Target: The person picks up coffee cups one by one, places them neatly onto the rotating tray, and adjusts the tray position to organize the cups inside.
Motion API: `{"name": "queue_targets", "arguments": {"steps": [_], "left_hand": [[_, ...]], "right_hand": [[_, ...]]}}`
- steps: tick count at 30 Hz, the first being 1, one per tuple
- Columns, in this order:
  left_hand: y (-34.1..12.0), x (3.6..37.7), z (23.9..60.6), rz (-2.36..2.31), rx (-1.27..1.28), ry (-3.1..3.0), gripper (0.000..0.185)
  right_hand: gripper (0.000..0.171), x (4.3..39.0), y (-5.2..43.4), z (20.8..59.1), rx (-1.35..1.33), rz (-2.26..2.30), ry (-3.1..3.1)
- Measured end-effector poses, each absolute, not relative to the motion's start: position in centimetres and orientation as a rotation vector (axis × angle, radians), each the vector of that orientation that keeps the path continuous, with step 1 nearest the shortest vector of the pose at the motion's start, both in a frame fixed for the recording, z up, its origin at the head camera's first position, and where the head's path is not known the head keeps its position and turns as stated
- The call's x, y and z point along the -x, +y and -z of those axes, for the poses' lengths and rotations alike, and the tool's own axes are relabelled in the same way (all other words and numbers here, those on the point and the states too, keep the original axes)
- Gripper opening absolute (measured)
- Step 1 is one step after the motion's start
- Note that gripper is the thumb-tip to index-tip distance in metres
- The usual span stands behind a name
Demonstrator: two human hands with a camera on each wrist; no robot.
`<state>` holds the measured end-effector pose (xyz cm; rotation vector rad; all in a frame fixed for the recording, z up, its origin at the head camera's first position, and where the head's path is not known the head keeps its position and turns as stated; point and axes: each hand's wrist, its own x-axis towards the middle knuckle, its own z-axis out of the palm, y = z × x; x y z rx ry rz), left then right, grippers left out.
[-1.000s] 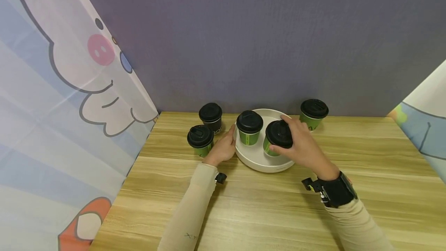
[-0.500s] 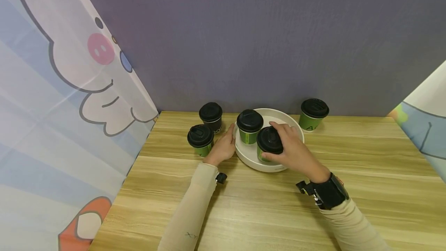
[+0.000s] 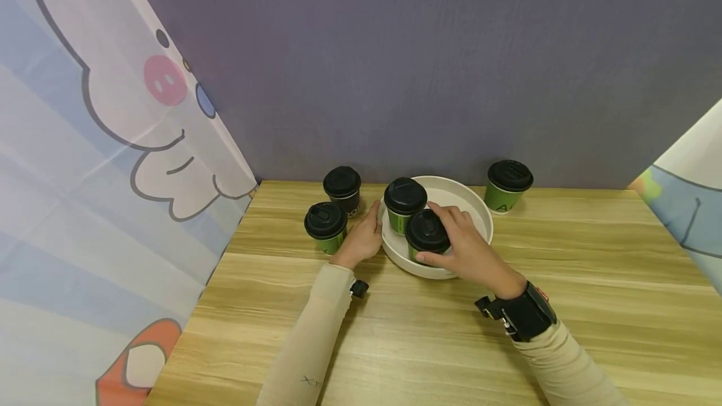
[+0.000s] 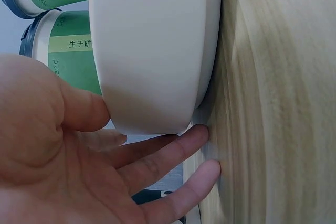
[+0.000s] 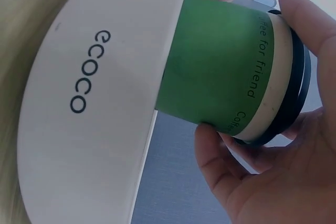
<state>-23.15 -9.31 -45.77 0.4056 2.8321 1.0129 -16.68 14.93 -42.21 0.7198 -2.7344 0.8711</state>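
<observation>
My right hand point(image 3: 468, 252) grips a green paper coffee cup point(image 5: 220, 61) with a black lid, inside the round white tray point(image 3: 479, 212). Its thumb and fingers lie around the lid and upper side of the cup. Behind it and slightly left, a second green cup point(image 3: 403, 205) stands in the tray; the two cups appear to touch in the left wrist view. At the tray's left side, my left hand point(image 3: 362, 240) touches the outer wall with fairly straight fingers. In the left wrist view, the left thumb point(image 4: 86, 111) meets the tray's rim.
Left of my left hand stand a green lidded cup point(image 3: 327, 227) and a dark lidded cup point(image 3: 343, 190). Another green cup point(image 3: 507, 187) stands right of the tray, near the grey wall point(image 3: 423, 67). A cartoon-printed cloth point(image 3: 113, 205) hangs along the table's left edge.
My right hand has moved the green cup left across the tray, up against the other cup. The left hand has stayed at the tray's side.
</observation>
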Motion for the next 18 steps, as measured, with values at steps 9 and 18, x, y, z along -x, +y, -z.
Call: {"name": "queue_targets", "arguments": {"steps": [9,18], "left_hand": [[-9.26,23.12,45.56,-1.051,-0.396,2.827,0.050],[-9.54,22.89,45.20,-0.979,-0.423,2.734,0.064]], "right_hand": [[0.104,16.55,14.91,42.01,-0.732,-0.885,-2.745],[0.099,16.59,15.44,41.52,-0.732,-0.936,-2.773]]}}
